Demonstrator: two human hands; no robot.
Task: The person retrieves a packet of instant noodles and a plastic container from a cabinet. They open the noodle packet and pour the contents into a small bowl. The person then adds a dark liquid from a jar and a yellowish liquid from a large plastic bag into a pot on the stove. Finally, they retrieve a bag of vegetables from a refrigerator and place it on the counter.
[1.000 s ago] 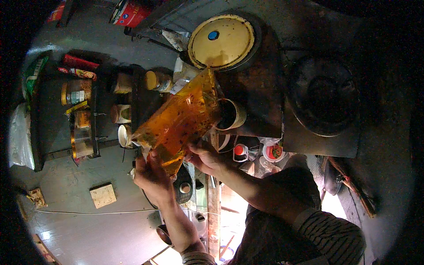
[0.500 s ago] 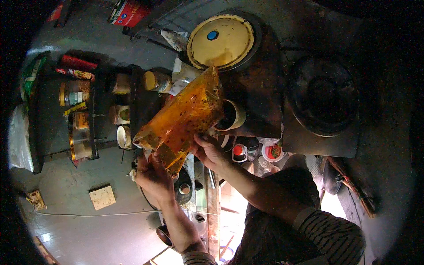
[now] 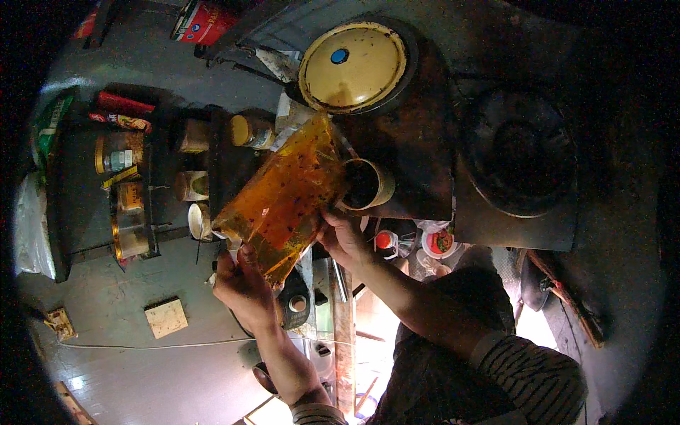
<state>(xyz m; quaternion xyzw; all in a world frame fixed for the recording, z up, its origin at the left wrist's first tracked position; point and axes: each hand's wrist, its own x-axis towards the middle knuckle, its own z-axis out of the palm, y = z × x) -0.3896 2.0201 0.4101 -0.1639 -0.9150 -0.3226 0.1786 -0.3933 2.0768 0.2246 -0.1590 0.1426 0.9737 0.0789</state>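
A clear plastic bag (image 3: 278,191) of orange-amber contents with dark specks is held up, slanting, in front of me. My left hand (image 3: 248,287) is closed on its lower left corner, thumb on the near side. At the lower right edge, my right hand (image 3: 345,237) grips the bag between thumb and fingers; some fingertips are hidden. Just right of the bag, a pale round-rimmed pot (image 3: 382,185) with a dark inside sits on the dark stove top (image 3: 418,152). Beyond the bag's upper end is a cream pot lid (image 3: 361,78) with a blue knob.
Shelves on the left hold several jars, including a yellow-lidded jar (image 3: 244,132) and a wide jar (image 3: 113,152). A large black pan (image 3: 520,159) lies at right. Below the stove stands a red-capped bottle (image 3: 384,241). A white cable (image 3: 163,347) runs along the left wall.
The bag has tilted and shifted slightly left and down, its upper right end moving away from the pot, whose opening shows more. My right hand has moved slightly right along its edge.
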